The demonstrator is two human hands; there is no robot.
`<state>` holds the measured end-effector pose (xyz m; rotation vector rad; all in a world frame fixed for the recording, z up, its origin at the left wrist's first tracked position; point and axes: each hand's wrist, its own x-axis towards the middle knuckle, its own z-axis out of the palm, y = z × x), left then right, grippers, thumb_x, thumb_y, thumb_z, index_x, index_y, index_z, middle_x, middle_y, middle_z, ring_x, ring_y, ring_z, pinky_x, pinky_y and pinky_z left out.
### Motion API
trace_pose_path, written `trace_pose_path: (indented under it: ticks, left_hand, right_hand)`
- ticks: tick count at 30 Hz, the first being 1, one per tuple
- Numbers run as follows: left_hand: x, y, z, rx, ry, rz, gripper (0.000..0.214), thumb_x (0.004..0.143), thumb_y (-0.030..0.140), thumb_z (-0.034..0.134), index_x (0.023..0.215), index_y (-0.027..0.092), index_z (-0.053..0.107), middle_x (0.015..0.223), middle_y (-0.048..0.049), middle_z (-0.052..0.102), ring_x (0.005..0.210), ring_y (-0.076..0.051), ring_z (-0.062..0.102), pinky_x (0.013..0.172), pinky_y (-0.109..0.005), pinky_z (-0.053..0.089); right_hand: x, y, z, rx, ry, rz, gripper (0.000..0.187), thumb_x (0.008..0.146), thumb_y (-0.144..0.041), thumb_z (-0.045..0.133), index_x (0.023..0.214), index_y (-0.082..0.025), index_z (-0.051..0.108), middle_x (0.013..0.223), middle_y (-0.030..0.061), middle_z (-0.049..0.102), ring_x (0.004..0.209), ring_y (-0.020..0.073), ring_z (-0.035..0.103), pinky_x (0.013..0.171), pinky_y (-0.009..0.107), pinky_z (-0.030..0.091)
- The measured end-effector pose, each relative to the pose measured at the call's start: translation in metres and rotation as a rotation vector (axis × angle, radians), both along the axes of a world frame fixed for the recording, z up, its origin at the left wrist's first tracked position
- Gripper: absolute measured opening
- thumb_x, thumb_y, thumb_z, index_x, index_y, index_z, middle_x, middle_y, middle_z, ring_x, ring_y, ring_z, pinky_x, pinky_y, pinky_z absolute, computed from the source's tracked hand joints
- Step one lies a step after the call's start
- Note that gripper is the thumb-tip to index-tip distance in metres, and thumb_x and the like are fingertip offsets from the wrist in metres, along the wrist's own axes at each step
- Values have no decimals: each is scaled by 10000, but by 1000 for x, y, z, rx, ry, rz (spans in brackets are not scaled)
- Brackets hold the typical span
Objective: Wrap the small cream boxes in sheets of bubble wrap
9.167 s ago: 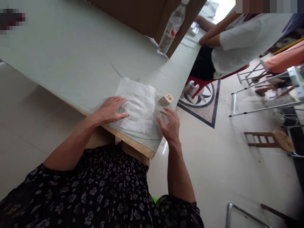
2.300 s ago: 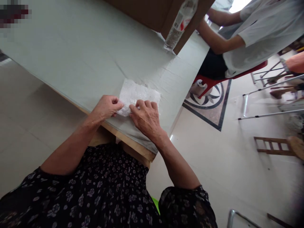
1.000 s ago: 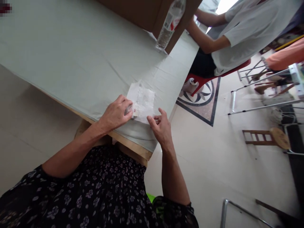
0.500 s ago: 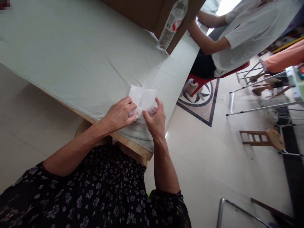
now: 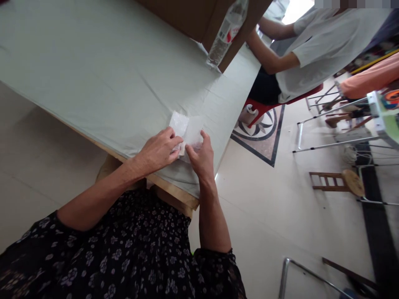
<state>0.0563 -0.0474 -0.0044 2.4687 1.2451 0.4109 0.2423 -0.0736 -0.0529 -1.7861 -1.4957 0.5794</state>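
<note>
A folded bundle of white bubble wrap (image 5: pixel 187 128) lies near the table's right edge. My left hand (image 5: pixel 157 149) pinches its near left side with curled fingers. My right hand (image 5: pixel 201 155) grips its near right side, thumb and fingers closed on the wrap. The small brown box seen earlier is out of sight, and I cannot tell whether it is inside the bundle.
A pale green cloth covers the table (image 5: pixel 102 79). A clear plastic bottle (image 5: pixel 226 35) stands by a brown cardboard box (image 5: pixel 193 18) at the far side. Another person in a white shirt (image 5: pixel 318 45) sits at the right on a red chair (image 5: pixel 280 104). Metal frames (image 5: pixel 330 124) stand beyond.
The flat bubble wrap sheet has been folded into a small bundle. The small brown box is no longer visible. Both hands have closed in on the bundle's near side.
</note>
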Motion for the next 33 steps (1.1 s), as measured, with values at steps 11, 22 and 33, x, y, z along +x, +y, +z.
trace_pose_path:
  ticks: [11,22,33]
  left_hand:
    - [1,1,3,-37,28,-15,235,951,165,635,1144,161,769,1147,-109,610,984,-225,653,895,-356,586]
    - [0,5,-12,-72,-147,-2,429,921,178,650,1346,127,628,1236,-142,654,1160,-283,663,1016,-422,574]
    - [-4,2,-23,-293,-559,168,518,825,262,707,1317,163,579,1070,-50,700,742,-138,626,769,-317,584]
  right_hand:
    - [-3,1,6,3,267,17,737,878,-391,717,1544,-205,461,848,6,692,661,178,602,635,353,577]
    - [-19,-5,19,-34,454,81,786,933,-506,694,1596,-190,417,1000,52,772,639,124,638,589,275,554]
    - [-20,-26,36,-35,89,318,683,973,-182,474,1646,-225,366,1384,131,749,1045,244,762,982,484,616]
